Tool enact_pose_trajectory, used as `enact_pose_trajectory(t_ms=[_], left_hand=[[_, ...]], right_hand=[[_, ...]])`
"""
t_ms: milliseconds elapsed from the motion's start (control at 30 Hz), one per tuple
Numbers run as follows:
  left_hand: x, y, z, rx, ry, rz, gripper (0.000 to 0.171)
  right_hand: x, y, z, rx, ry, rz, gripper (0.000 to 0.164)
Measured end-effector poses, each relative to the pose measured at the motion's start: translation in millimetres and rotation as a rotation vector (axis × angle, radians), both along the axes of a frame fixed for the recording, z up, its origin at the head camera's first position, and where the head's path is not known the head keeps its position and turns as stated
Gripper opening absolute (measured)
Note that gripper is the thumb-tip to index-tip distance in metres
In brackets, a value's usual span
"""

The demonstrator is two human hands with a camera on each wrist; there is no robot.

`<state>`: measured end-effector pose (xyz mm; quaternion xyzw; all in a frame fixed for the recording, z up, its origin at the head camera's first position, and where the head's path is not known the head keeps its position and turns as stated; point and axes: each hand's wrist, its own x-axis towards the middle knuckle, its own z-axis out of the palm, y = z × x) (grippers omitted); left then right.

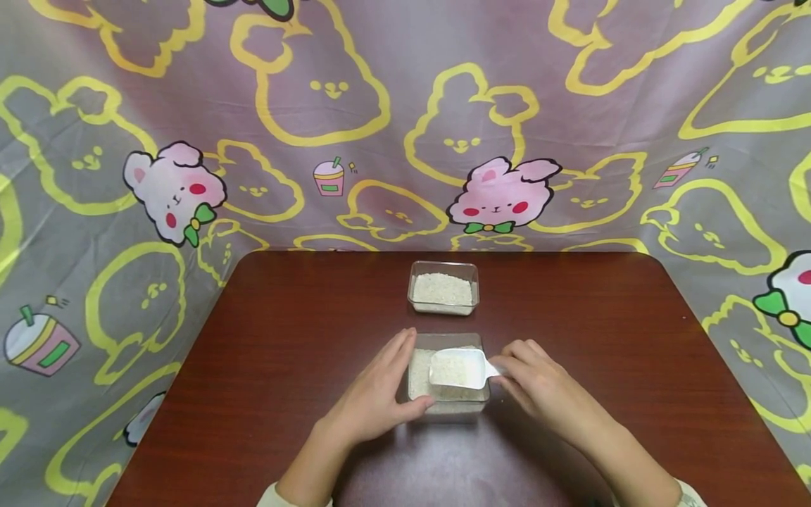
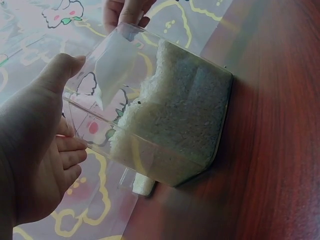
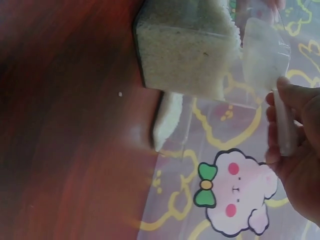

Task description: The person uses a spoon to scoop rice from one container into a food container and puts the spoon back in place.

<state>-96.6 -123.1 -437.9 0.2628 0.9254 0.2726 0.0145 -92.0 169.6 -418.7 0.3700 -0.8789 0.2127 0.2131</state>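
My right hand (image 1: pixel 532 373) pinches the handle of a white scoop (image 1: pixel 457 369), which carries rice in its bowl. The scoop is over the nearer clear container (image 1: pixel 446 410), inside its rim outline from above. Through that container's walls in the left wrist view, rice (image 2: pixel 175 100) shows with an uneven, sloping top. My left hand (image 1: pixel 380 394) rests at the container's left side, fingers stretched along the rim and thumb at the front left corner. In the right wrist view, the scoop handle (image 3: pixel 284 125) lies between thumb and fingers.
Behind the nearer container stands a second clear container (image 1: pixel 443 307), also with rice in it. A stray grain (image 3: pixel 120 94) lies on the dark red-brown table (image 1: pixel 304 310). A cartoon-printed curtain (image 1: pixel 380 91) surrounds the table's back and sides.
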Motion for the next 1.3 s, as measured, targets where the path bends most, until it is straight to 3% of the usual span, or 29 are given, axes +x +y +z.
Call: enact_pose_trajectory(t_ms=[200, 500, 900, 1100, 1300], left_hand=[[0.3, 0.6, -0.2, 0.002, -0.006, 0.002, 0.099], [-0.8, 0.4, -3.5, 0.005, 0.0, 0.004, 0.1], [-1.4, -0.3, -4.2, 0.011, 0.014, -0.007, 0.1], [-1.6, -0.9, -3.9, 0.014, 0.012, -0.012, 0.1], [-0.5, -0.9, -3.0, 0.016, -0.016, -0.012, 0.1]], right_hand=[[0.6, -2.1, 1.6, 0.033, 0.029, -0.001, 0.016], [-1.7, -3.8, -8.1, 0.004, 0.0, -0.004, 0.022], [-10.5, 0.4, 1.4, -0.052, -0.009, -0.024, 0.016], [-19.7, 2.0, 13.7, -0.104, -0.035, -0.041, 0.02], [-40.4, 4.2, 21.3, -0.146, -0.038, -0.094, 0.023]])
